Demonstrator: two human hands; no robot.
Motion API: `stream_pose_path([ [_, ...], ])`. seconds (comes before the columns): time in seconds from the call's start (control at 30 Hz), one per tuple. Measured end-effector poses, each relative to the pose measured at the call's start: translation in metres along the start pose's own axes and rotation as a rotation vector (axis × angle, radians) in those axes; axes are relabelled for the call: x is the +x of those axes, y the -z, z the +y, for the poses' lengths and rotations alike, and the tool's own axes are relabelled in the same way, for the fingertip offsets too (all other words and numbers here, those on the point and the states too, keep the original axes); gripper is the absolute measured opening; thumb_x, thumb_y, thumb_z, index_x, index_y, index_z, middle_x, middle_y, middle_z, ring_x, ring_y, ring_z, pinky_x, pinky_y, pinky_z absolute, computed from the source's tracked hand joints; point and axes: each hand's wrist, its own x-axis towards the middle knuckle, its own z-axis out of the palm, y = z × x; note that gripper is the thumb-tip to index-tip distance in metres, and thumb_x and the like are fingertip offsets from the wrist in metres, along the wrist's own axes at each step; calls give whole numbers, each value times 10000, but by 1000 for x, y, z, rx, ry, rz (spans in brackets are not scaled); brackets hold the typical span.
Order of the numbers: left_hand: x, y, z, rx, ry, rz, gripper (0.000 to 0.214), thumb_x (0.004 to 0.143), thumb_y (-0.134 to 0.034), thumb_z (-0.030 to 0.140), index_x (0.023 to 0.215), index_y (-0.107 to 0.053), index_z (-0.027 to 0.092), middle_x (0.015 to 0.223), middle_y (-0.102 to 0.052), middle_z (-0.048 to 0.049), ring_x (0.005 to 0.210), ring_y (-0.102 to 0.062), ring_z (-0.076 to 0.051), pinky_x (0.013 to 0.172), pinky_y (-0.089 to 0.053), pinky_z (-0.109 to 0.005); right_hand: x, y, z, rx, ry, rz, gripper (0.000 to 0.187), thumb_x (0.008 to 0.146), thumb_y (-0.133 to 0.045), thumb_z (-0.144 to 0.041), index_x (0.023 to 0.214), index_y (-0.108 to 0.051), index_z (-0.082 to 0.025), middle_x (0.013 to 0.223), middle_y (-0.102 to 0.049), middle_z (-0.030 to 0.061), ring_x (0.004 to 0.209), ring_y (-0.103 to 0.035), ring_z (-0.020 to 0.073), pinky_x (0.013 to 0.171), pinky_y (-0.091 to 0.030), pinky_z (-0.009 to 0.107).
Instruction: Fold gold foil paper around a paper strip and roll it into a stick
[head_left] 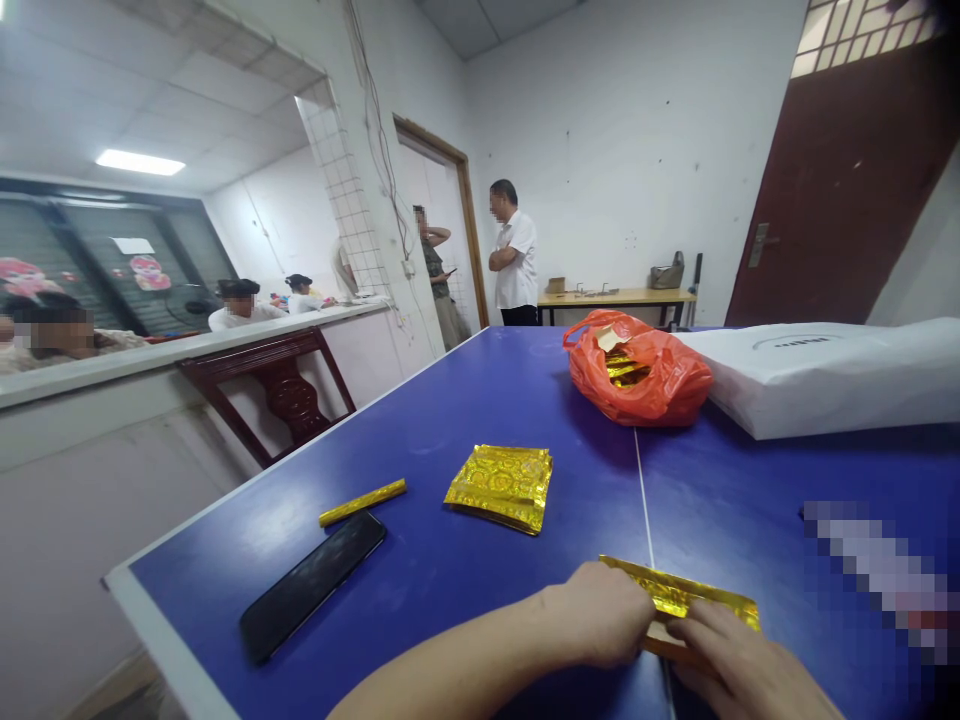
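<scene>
White-walled room [622, 150], viewed remotely: I observe a blue desk [420, 580] with white edging and a white dividing line. Beyond lie a white bag [840, 380] and red bag [667, 385]. Nearest, the left hand [611, 612] clenches a gold foil sheet [675, 598]; the right hand [750, 660] touches it, grasp indeterminable.

Holds gold foil piece [673, 598] with left hand [607, 612], touches with right hand [739, 655], at blue bench [420, 575], near foil stack [501, 488], red bag [675, 385]
</scene>
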Motion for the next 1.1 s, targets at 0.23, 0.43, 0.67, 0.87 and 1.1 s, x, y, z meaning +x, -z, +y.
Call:
stream_pose_path([
  [0.23,0,-3,-1,0,-14,47,164,752,-503,197,801,-643,127,817,-673,-100,737,-638,-233,575,-471,-271,-2,-21,3,-91,41,16,180,812,-470,-292,732,-629,-264,782,-640,32,698,-596,209,618,-462,333],
  [0.43,1,-3,-1,25,6,27,188,746,-514,214,821,-661,123,792,-669,-112,708,-639,-227,566,-474,-271,0,-10,13,-24,-45,-90,204,787,-479,-298,624,-589,-242,690,-642,18,613,-588,190,540,-430,288],
  [0.67,0,-1,-2,21,30,-26,198,749,-523,229,844,-660,122,830,-671,-120,739,-639,-240,586,-487,-290,-5,-2,32,27,-176,-232,178,775,-463,-265,643,-580,-244,675,-633,-5,606,-569,174,554,-391,279],
  [0.87,-11,18,-6,47,20,-137,208,731,-514,159,882,-649,107,869,-670,-125,761,-636,-243,575,-484,-284,-2,0,30,32,-194,-276,179,773,-446,-242,650,-576,-240,692,-636,-5,631,-565,172,572,-385,279],
  [1.1,-3,7,4,-10,13,36,392,730,-588,481,882,-641,123,876,-648,-123,791,-618,-245,606,-481,-294,-3,-1,30,1,-200,-254,183,761,-478,-276,624,-596,-246,648,-646,-8,582,-573,173,530,-391,270],
])
